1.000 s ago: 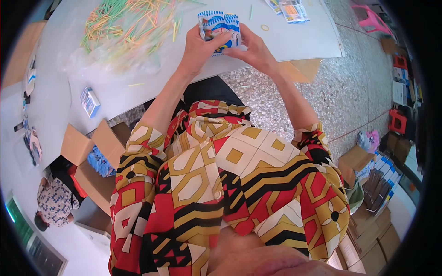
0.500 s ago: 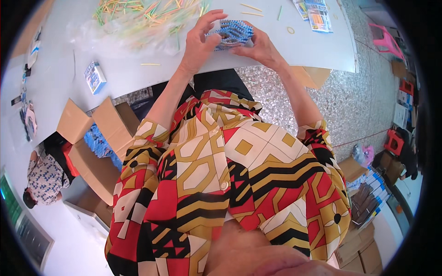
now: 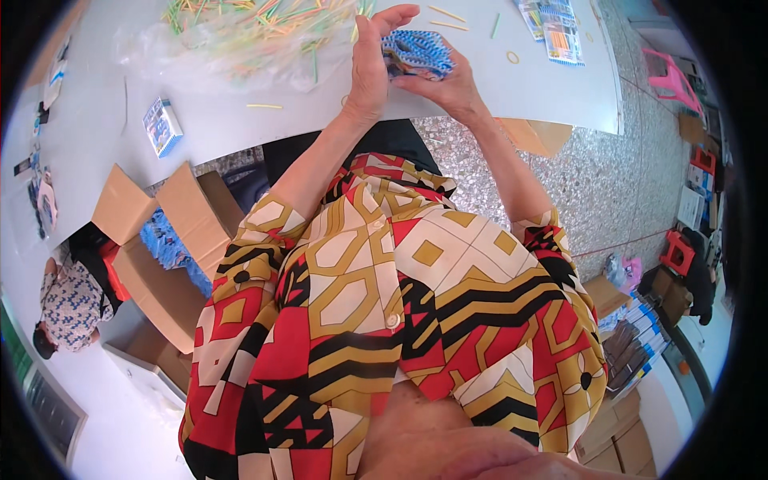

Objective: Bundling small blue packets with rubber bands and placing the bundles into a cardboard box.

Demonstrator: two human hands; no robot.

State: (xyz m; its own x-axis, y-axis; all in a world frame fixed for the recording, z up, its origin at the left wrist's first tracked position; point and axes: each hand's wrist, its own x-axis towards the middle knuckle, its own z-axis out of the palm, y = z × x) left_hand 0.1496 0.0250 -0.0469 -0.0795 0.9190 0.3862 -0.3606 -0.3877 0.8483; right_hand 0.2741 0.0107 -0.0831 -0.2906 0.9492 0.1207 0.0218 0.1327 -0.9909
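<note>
A bundle of small packets with blue-and-white checked edges (image 3: 418, 53) is held above the near side of the table. My right hand (image 3: 453, 86) wraps round its right side, with the thumb along the near edge. At the bundle's left side stands my left hand (image 3: 370, 70), palm turned toward it and fingers stretched out. Whether that palm presses on the packets I cannot tell. The bundle's far side is partly hidden by my hands.
Thin coloured sticks (image 3: 256, 24) lie in a clear plastic bag (image 3: 216, 68) at the far left. A small blue-and-white pack (image 3: 162, 128) stands near the table's left front. More packets (image 3: 562, 36) and a rubber band (image 3: 513, 58) lie right. An open carton (image 3: 152, 280) sits below left.
My left hand has straightened its fingers and shifted right, from gripping the bundle's left edge to standing flat beside it. My right hand keeps hold, and the bundle has moved slightly right.
</note>
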